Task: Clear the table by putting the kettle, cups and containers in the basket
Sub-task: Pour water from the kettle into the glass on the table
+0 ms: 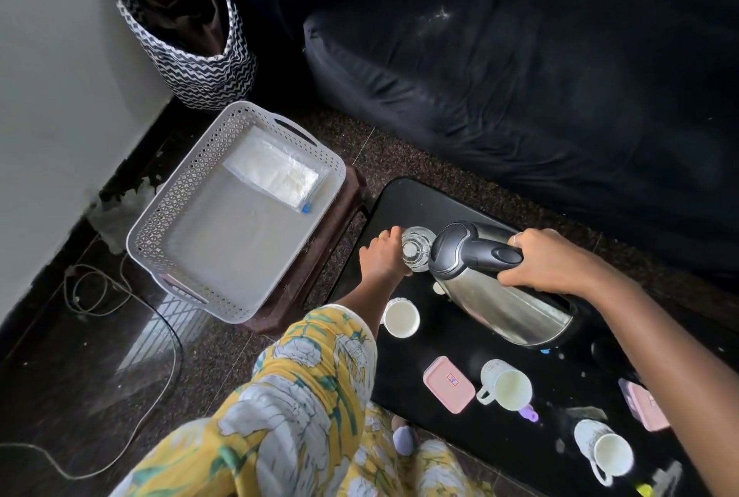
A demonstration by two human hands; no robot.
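Observation:
A steel kettle (pixel 508 304) with a black lid and handle stands on the black table (pixel 412 204); my right hand (pixel 560 262) grips its handle. My left hand (pixel 382 256) holds a clear glass container (pixel 418 248) right beside the kettle's lid. Three white cups sit on the table: one (pixel 401 317) near my left forearm, one (pixel 508 384) lying tilted in the middle, one (pixel 606 450) at the front right. A pink lidded container (pixel 448 385) lies beside the middle cup, another pink container (pixel 646 404) partly behind my right arm. The white basket (pixel 160 216) stands left of the table.
The basket rests on a brown stool (pixel 320 256) and holds a clear plastic bag (pixel 276 172). A dark sofa (pixel 540 57) runs behind the table. A zigzag-patterned laundry basket (pixel 208 69) stands by the wall. White cables (pixel 132 296) trail over the floor at the left.

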